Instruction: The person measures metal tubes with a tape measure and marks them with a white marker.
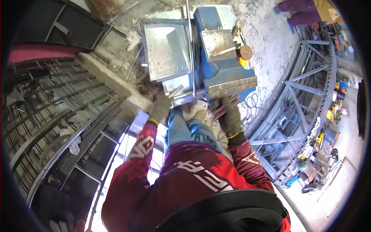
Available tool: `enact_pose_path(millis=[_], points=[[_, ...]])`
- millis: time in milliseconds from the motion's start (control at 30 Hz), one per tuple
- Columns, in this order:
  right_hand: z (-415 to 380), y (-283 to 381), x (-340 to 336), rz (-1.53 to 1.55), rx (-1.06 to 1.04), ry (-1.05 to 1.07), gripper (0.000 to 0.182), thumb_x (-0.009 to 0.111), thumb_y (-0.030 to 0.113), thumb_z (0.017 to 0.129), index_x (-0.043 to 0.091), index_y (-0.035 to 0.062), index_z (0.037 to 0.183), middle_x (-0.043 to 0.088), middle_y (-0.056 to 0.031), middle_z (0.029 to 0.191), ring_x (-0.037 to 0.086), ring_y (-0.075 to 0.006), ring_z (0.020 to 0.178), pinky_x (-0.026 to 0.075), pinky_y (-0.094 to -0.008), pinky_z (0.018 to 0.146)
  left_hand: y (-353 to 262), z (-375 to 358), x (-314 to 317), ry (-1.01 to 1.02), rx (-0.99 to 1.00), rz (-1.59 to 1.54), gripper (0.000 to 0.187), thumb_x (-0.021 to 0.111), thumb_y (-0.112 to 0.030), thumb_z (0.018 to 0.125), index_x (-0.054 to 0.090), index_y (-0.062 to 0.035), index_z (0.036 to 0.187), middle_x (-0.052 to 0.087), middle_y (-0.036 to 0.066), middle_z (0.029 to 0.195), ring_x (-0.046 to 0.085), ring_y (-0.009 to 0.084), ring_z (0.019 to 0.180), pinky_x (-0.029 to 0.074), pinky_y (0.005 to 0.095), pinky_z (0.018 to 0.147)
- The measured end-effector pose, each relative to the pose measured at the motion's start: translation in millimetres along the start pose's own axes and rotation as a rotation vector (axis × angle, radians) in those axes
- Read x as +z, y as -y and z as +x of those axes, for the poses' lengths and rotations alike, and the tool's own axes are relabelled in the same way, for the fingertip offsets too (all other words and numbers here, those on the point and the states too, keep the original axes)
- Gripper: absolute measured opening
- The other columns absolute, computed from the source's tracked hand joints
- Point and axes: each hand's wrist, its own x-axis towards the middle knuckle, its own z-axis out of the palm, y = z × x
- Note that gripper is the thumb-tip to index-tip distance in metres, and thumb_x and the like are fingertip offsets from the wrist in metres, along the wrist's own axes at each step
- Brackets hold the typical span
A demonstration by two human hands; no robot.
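Observation:
My left hand (160,108), in a dark work glove with a yellow cuff edge, is closed around a short, flat metal piece (176,91) by the lower edge of the metal tray (170,50). On the right, my gloved right hand (230,116) is closed on several thin metal pieces (218,113), just below the jaw of the blue vise (228,73). A long metal bar (190,46) runs between the tray and the vise. Both gloves are slightly blurred, so single fingers are hard to make out.
An angle grinder's disc (245,52) lies beside the vise. Steel trusses (297,100) stand on the right, with tools beyond them. Metal grilles (58,100) fill the left side. Another person's legs (303,11) show at the top right. A cable (253,104) loops near the vise.

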Motion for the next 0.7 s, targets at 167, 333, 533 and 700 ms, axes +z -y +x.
enact_pose_path(millis=[167,333,533,700], points=[[-12.9,-30.8,23.5,0.017,0.15,-0.012,0.023,0.066,0.021,0.097,0.063,0.0041,0.112,0.068,-0.0076,0.096,0.067,-0.0202,0.084,0.056,-0.0352,0.074,-85.7,1.9,-122.7,0.094,-0.135,-0.383,0.016,0.062,-0.011,0.086,0.071,-0.0089,0.099,0.066,0.011,0.097,0.065,0.0274,0.095,0.053,0.0415,0.085],[4.4,-19.2,20.7,-0.078,0.075,0.178,0.043,0.07,0.025,0.093,0.06,-0.0004,0.128,0.07,-0.007,0.099,0.068,-0.0172,0.086,0.056,-0.0282,0.072,-132.3,20.3,-140.0,-0.016,0.06,-0.367,0.016,0.064,-0.014,0.083,0.071,-0.0091,0.097,0.063,0.013,0.097,0.064,0.0304,0.094,0.054,0.0438,0.079],[-4.6,6.9,8.7,-0.309,-0.019,0.329,0.045,0.072,0.026,0.09,0.062,-0.0022,0.124,0.07,-0.0086,0.107,0.067,-0.0195,0.095,0.053,-0.0305,0.082,-151.4,50.9,-142.2,0.048,0.184,-0.193,0.013,0.066,-0.016,0.079,0.07,-0.0059,0.085,0.064,0.015,0.09,0.065,0.0326,0.089,0.055,0.0434,0.071],[-8.2,-16.0,-24.7,-0.167,-0.085,0.245,0.038,0.071,0.017,0.09,0.061,-0.0002,0.123,0.068,-0.0096,0.11,0.067,-0.0209,0.096,0.054,-0.0324,0.085,-146.3,68.0,-150.2,0.366,0.372,-0.144,0.011,0.064,-0.013,0.08,0.07,-0.0055,0.084,0.067,0.015,0.089,0.068,0.0322,0.09,0.056,0.0412,0.073]])
